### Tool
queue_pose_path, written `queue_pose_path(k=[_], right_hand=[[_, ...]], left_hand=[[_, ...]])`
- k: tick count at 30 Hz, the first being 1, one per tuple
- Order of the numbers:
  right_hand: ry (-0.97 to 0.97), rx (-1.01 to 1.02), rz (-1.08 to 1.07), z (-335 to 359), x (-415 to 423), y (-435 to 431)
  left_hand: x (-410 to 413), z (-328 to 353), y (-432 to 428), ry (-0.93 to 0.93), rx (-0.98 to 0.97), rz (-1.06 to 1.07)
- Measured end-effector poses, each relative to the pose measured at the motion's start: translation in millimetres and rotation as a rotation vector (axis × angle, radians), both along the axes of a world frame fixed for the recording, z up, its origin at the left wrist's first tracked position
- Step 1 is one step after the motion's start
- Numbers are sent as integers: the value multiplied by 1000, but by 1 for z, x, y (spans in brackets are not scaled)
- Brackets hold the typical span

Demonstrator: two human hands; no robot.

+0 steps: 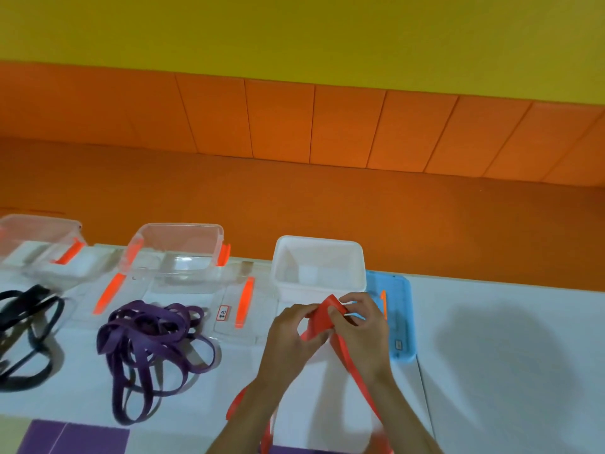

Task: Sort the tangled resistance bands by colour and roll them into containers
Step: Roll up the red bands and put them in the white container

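Containers, three, in a row along the far edge of the table (507,355): left clear container (36,244) and middle clear container (176,247), both with orange clips, and a white container (307,287) to their right. All three stand open.

Lids, two counted for certain: a clear lid (242,309) with an orange clip and a small label, flat between the middle and white containers; a blue lid (401,322), flat, just right of the white container.

Band lots, three, by colour: black bands (29,322), a loose tangle at far left; purple bands (150,342), a loose heap of loops in front of the middle container; one red band (322,317), flat and wide, smooth, held up just in front of the white container. Its folded end sits between the hands; two strands run down from it towards the near table edge and out of view.

Hands, two. Left hand (291,329): fingers curled, thumb and forefinger pinching the fold from the left. Right hand (363,326): fingers curled over the fold, thumb pressing it from beneath. Both hands are close together, nearly touching.
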State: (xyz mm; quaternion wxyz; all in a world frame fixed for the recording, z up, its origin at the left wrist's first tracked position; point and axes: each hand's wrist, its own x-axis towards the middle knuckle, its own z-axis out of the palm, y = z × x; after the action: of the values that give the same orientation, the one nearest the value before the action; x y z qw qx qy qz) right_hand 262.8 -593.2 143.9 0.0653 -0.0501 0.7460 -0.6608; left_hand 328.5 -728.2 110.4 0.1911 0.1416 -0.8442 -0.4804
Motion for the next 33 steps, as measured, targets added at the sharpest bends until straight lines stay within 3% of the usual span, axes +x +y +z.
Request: queue_pose_path(k=[3, 11, 21, 27, 33], right_hand=[[-76, -59, -43, 3, -2, 0], [-420, -456, -8, 2, -2, 0], [-299, -44, 266, 15, -18, 13], [-299, -92, 402, 27, -30, 16], [-303, -199, 446, 33, -32, 8]], left_hand=[[0, 6, 2, -4, 56, 8], [5, 26, 7, 97, 300, -13], [2, 25, -10, 89, 371, -19], [-2, 35, -18, 93, 492, -50], [-9, 61, -27, 228, 575, -80]])
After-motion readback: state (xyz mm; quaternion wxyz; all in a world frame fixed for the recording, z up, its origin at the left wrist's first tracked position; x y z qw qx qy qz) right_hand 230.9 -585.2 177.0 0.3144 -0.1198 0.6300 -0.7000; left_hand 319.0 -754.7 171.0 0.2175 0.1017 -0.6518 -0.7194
